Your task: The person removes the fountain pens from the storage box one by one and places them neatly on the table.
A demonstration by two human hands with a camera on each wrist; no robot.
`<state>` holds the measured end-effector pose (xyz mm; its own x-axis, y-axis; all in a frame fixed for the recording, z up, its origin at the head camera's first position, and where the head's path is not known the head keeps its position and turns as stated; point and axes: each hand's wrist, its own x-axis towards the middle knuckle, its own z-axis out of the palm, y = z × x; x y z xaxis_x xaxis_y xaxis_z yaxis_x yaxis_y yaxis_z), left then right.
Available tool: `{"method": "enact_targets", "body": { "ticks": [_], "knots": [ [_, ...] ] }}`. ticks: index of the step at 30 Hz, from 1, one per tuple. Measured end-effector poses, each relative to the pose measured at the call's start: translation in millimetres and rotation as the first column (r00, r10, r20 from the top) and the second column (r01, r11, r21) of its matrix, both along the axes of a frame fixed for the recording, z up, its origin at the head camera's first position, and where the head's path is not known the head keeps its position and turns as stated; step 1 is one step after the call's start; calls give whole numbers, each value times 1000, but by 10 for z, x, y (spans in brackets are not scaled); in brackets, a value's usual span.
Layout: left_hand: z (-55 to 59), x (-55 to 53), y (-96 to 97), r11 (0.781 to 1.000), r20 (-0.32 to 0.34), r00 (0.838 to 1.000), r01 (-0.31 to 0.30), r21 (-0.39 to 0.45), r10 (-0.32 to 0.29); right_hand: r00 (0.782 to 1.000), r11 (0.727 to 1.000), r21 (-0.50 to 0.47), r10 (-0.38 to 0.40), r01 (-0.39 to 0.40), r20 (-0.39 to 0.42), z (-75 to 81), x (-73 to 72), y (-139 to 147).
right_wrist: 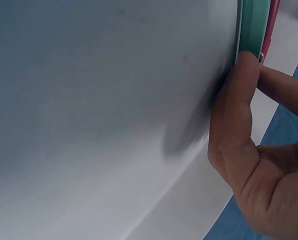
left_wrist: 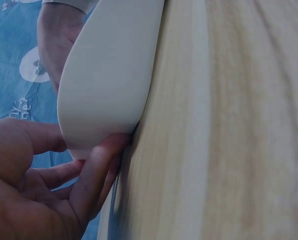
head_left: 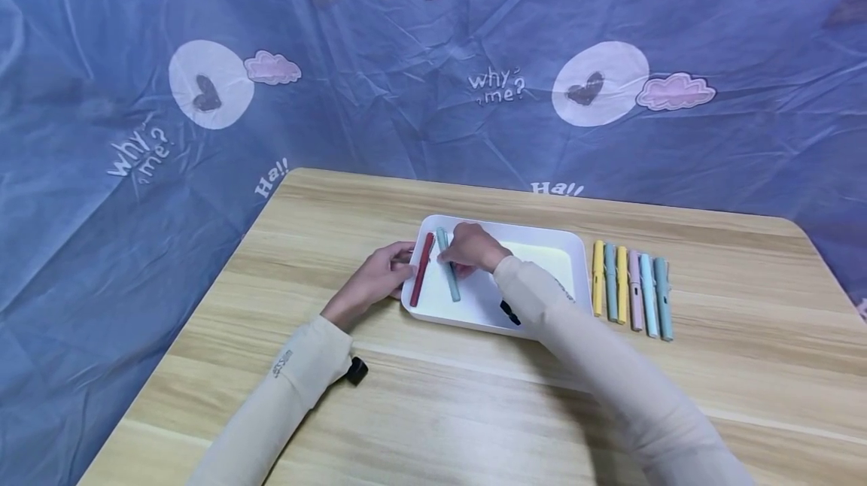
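Inside the white tray (head_left: 504,319), my right hand (head_left: 473,247) pinches a mint-green pen (head_left: 454,287) between thumb and fingers. The right wrist view shows the fingertips on this green pen (right_wrist: 254,30), low against the tray floor (right_wrist: 114,100). A red pen (head_left: 421,269) lies to its left, along the tray's left side. At that left end my left hand (head_left: 376,275) grips the tray from outside. In the left wrist view, the left hand (left_wrist: 54,185) has its thumb at the rim and its other fingers against the outer wall (left_wrist: 109,65), near the tabletop.
Right of the tray, several capped pens lie side by side on the wooden table (head_left: 433,411): yellow pens (head_left: 598,279), teal pens (head_left: 663,302), a lilac pen (head_left: 635,290) and a light blue pen (head_left: 649,296). Behind the table hangs a blue printed cloth (head_left: 406,110).
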<state>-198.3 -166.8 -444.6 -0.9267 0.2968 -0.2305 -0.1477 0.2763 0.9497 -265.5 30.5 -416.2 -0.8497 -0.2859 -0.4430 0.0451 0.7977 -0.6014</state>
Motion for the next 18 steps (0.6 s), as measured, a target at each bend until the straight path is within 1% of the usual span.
{"method": "enact_targets", "body": {
  "ticks": [3, 7, 11, 14, 18],
  "knots": [
    [-6, 2, -3, 1000, -1, 1000, -3, -7, 3, 1000, 1000, 0, -10, 10, 8, -4, 15, 22],
    [-4, 5, 0, 1000, -1, 1000, -7, -13, 7, 1000, 1000, -23, -5, 6, 11, -3, 37, 75],
    [-3, 2, 10, 1000, 2, 1000, -15, -7, 15, 1000, 997, -83, -1, 3, 24, 1, 49, 145],
    [-3, -3, 16, 1000, 2, 1000, -18, -5, 18, 999, 989, -144, -14, 20, 45, 17, 57, 210],
    [-10, -6, 12, 1000, -1, 1000, -22, -7, 22, 997, 979, -200, -24, 38, 69, 66, 62, 288]
  ]
}}
